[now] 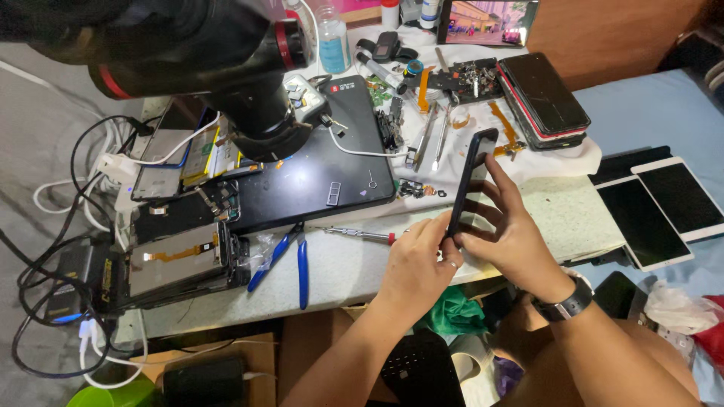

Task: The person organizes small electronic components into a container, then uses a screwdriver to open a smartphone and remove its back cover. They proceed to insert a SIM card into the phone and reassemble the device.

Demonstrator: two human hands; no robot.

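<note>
At the far left I see tangled black and white cables [53, 249] running off the tabletop [354, 267] edge. Beside them lies a stack of opened phone assemblies [177, 260], flat, with exposed metal plates and orange flex ribbon. A large black microscope head [226, 68], glossy and cylindrical, overhangs a smooth black mat [332, 162]. Blue-handled pliers [290, 260] lie just right of the stack, handles spread, on the speckled pale surface near the front edge. A thin screwdriver [360, 234] with a red collar lies between the pliers and my hands.

My left hand [415, 267] pinches the lower end of a dark smartphone [467, 181], thumb and fingertips closed on it. The phone stands on edge, nearly upright, above the front right part of the tabletop. My right hand [513, 234] grips it from the right side, fingers spread along its back.

Behind the phone lie metal tweezers [426, 139] on white cloth, then a stack of glossy dark phones [543, 94]. Bare tabletop [566, 215] shows right of my hands. Farther right, two flat white-bordered tablets [664, 207] lie on blue bedding.
</note>
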